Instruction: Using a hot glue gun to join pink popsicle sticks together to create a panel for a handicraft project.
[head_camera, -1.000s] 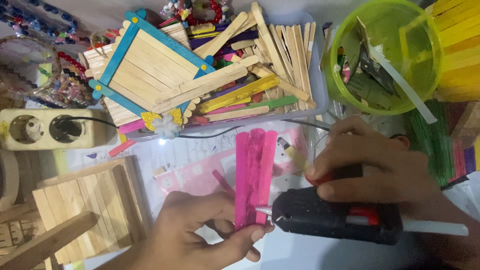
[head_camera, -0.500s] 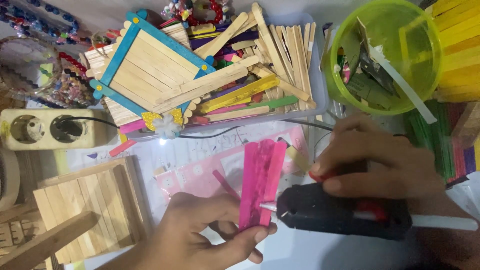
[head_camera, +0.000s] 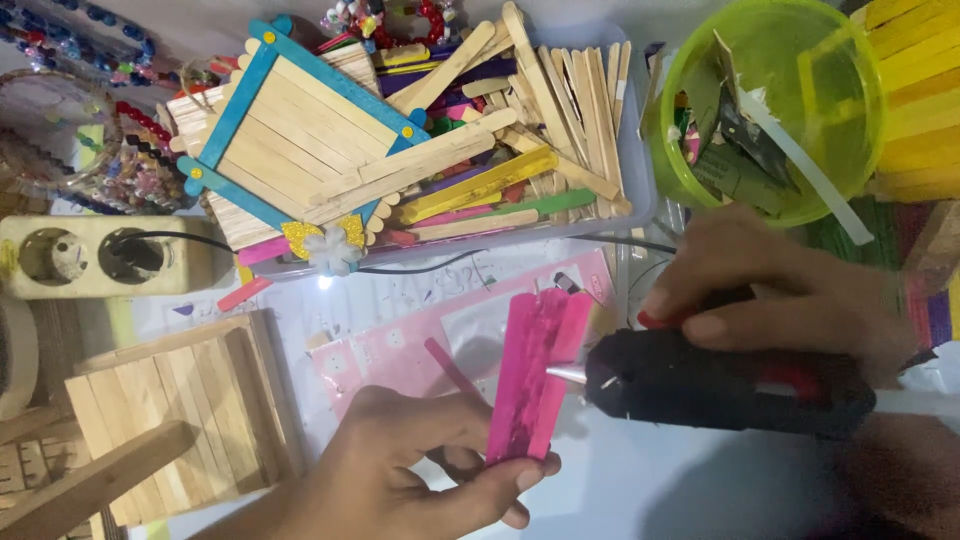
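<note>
at glossy flat pink sticks (head_camera: 536, 372): metal-tipped black glue gun (head_camera: 720, 385).

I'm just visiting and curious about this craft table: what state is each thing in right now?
Left hand: holding the pink sticks at their lower end.
Pink sticks: side by side, tilted, glue gun nozzle at their edge.
Right hand: wrapped around the glue gun.
Glue gun: lying sideways, nozzle pointing left.
Power strip: one cord plugged in, one socket free.
Green bowl: open, scraps inside.
</note>
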